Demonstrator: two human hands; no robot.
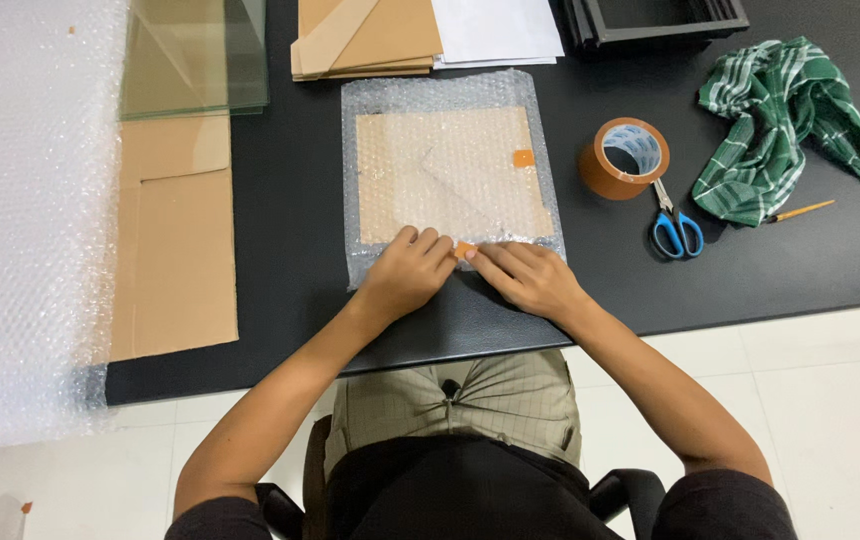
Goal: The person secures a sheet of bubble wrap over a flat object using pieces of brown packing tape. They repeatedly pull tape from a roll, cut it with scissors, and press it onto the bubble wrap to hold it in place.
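A flat brown panel wrapped in bubble wrap lies on the black table in front of me. One small orange tape piece sticks on its upper right. Another small orange tape piece sits at the near edge, between my fingertips. My left hand presses on the package's near edge, fingers beside that tape. My right hand rests on the same edge, fingertips touching the tape from the right.
A brown tape roll, blue-handled scissors, a pencil and a green checked cloth lie to the right. Glass panes, cardboard sheets and a bubble wrap sheet are left. Cardboard stack, white paper, black frames behind.
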